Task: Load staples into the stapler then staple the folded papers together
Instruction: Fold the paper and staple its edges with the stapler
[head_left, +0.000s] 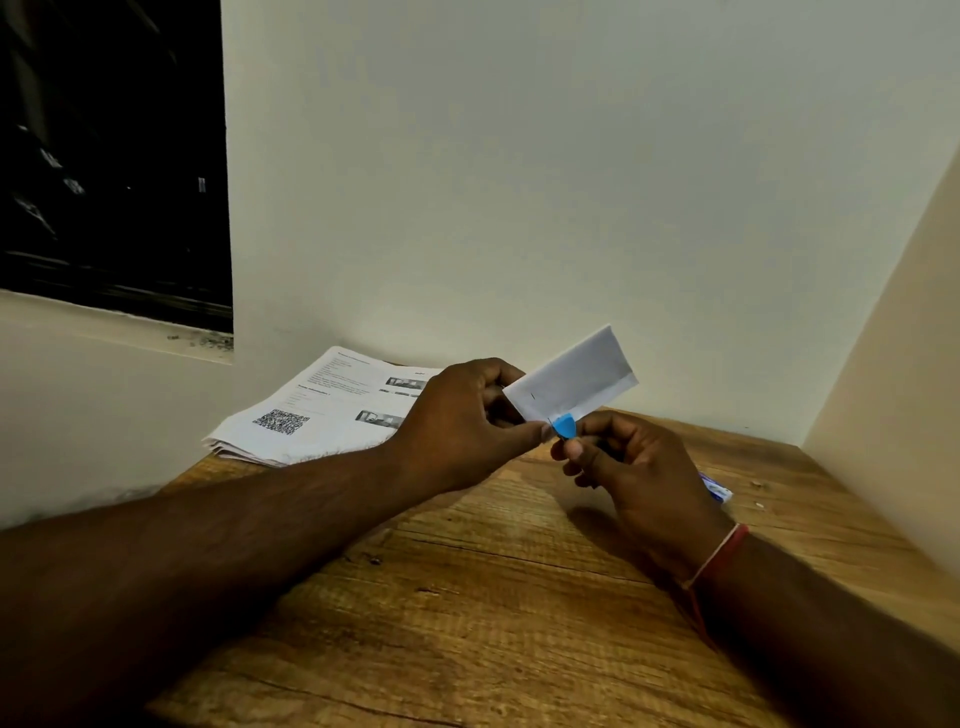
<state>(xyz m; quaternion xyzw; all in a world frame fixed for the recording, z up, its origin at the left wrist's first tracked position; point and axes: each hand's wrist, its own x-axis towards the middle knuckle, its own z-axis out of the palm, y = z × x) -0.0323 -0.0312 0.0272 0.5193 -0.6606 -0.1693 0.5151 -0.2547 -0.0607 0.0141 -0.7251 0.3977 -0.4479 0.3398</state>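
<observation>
My left hand (470, 421) pinches a folded white paper (574, 376) by its near left corner and holds it up above the wooden table (467, 597). One staple shows as a short dark line near the paper's left end. My right hand (631, 465) grips a small blue stapler (563, 426), mostly hidden in the fist; only its blue nose shows, set over the paper's lower edge. A thin staple line sits right at that nose.
A stack of printed sheets (322, 410) with a QR code lies at the table's far left against the wall. A small blue-and-white box (719, 488) peeks out behind my right hand. Walls close the table at the back and right. A dark window is upper left.
</observation>
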